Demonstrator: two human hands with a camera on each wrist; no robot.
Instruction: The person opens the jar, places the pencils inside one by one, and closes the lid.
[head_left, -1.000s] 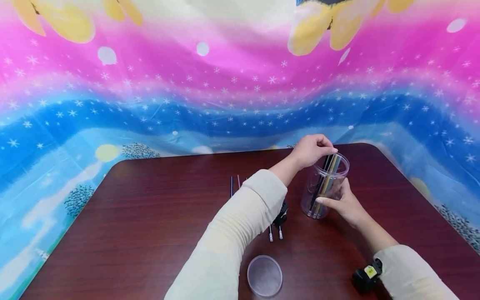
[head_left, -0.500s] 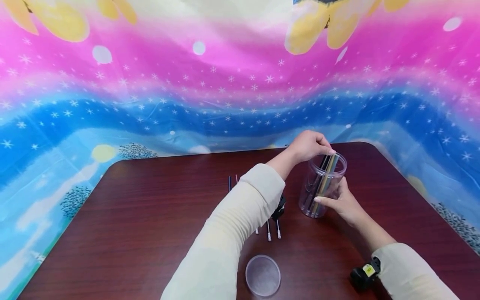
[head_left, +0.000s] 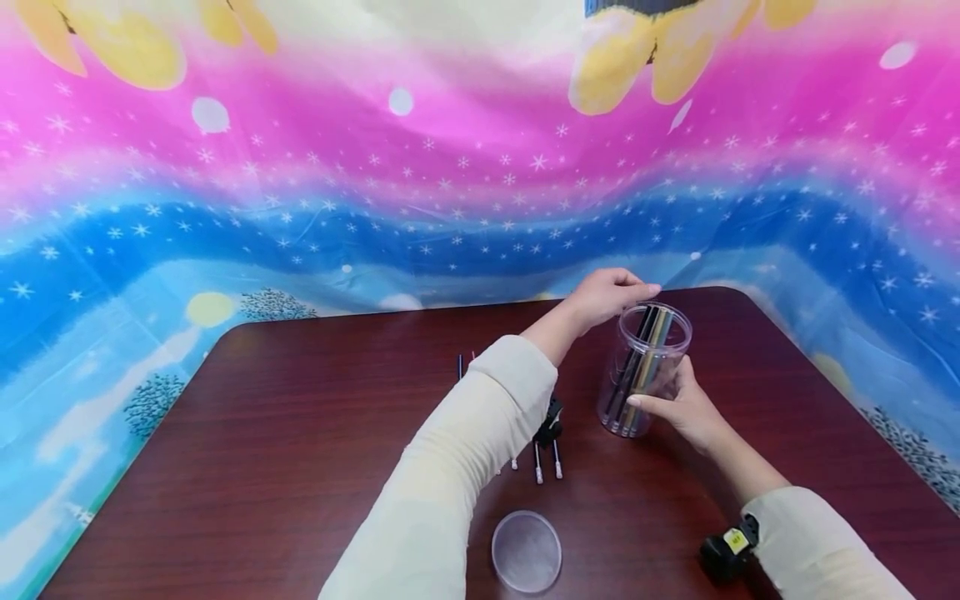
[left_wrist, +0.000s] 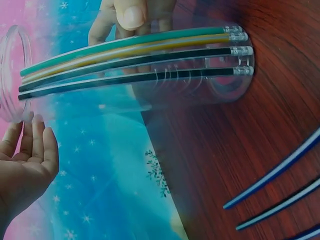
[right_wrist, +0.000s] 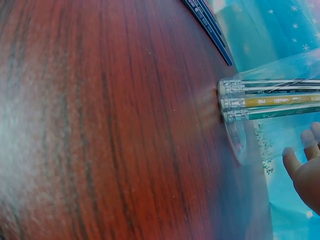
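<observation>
A clear plastic jar (head_left: 626,375) stands upright at the right of the table, its mouth uncovered. Inside lean a green pencil (left_wrist: 125,45), a yellow pencil (left_wrist: 150,47) and two black pencils (left_wrist: 140,77), eraser ends down at the base. My right hand (head_left: 686,408) grips the jar's side, thumb across the front. Just over the far left of the rim is my left hand (head_left: 609,296), fingers loosely extended and holding nothing. In the right wrist view, the fingers of my right hand (right_wrist: 307,170) show beside the jar's wall.
More pencils (head_left: 537,462) lie on the dark red wooden table (head_left: 337,433), partly hidden under my left sleeve. A round clear lid (head_left: 527,552) lies near the front. A patterned cloth (head_left: 450,167) hangs behind the table.
My left hand has let go of a black pencil, which now rests in the jar, and has drawn back a little to the left. The right hand keeps its grip on the jar.
</observation>
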